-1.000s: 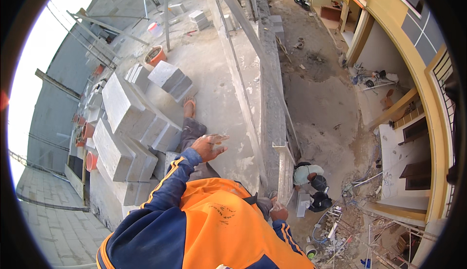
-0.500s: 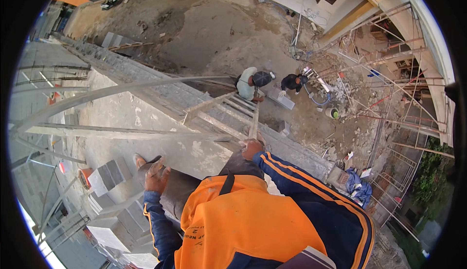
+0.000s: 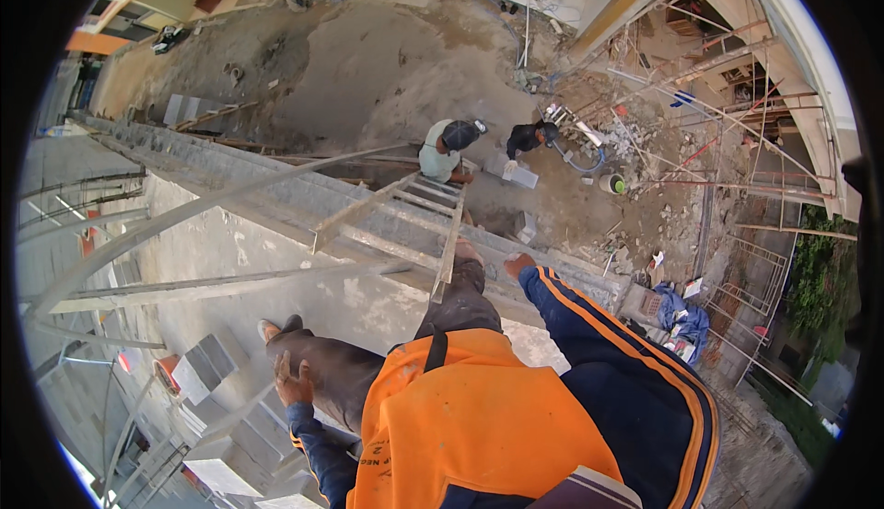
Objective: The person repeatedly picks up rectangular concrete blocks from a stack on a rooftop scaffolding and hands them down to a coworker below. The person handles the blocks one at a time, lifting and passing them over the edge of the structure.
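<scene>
Two hands, ours, are well apart. Our L hand [image 3: 293, 382] is btwn 7 & 8 o'clock, fingers loosely spread, right by our L knee; can't tell if it touches the trousers. Our R hand [image 3: 517, 263] is just off centre, btwn 3 & 4 o'clock, fingers curled, near the slab's outer edge. Can't tell if it grips or rests on anything.

Ladder [image 3: 390, 247] sits approx 9 to 12 o'clock of centre, slanting over the edge, pale & grubby. Our R hand is clear of it, just R of its near rail. Our R foot [image 3: 467, 250] is just beside that rail; our L foot [image 3: 267, 330], in a sandal, is at 8 on the concrete slab [image 3: 198, 311].

Below, at 12, one co-worker [image 3: 436, 154] in pale shirt & dark cap is at the ladder's far end, a hand at or v. near its rail. Another person [image 3: 527, 140], dark clothes, bends at approx 1, close to a grey block [image 3: 523, 177].

Also: more grey blocks [image 3: 204, 369] at 8, w/ an orange bucket [image 3: 168, 373] beside them; long timber [image 3: 226, 286] btwn 8 & 9; blue tarp [image 3: 686, 320] nr 4.
</scene>
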The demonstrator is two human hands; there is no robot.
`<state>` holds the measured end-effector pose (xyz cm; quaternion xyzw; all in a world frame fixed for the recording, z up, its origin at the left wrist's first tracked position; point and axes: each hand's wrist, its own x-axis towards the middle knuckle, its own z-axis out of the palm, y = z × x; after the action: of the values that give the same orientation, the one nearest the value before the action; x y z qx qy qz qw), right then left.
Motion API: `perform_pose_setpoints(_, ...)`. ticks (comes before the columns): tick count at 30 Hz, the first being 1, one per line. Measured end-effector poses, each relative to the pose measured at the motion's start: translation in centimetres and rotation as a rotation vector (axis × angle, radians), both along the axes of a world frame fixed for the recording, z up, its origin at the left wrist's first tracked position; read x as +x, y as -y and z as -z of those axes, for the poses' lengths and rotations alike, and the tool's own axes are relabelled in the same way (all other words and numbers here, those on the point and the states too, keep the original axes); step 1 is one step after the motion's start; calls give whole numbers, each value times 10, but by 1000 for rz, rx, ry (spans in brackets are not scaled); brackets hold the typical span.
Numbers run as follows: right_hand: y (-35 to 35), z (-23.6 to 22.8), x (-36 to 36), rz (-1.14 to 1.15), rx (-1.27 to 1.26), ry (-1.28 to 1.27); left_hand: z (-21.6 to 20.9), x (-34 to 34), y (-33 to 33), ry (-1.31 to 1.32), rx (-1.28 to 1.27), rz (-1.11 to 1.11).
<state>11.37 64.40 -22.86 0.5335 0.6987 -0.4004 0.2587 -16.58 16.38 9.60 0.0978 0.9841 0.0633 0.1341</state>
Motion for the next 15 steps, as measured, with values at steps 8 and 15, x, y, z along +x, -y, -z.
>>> perform_pose_setpoints(8,-28,11,70,-229,-85,124,-5,-15,1,-199,6,-46)
perform_pose_setpoints(15,-36,55,17,-68,91,-34,4,5,4,-137,-185,-324)
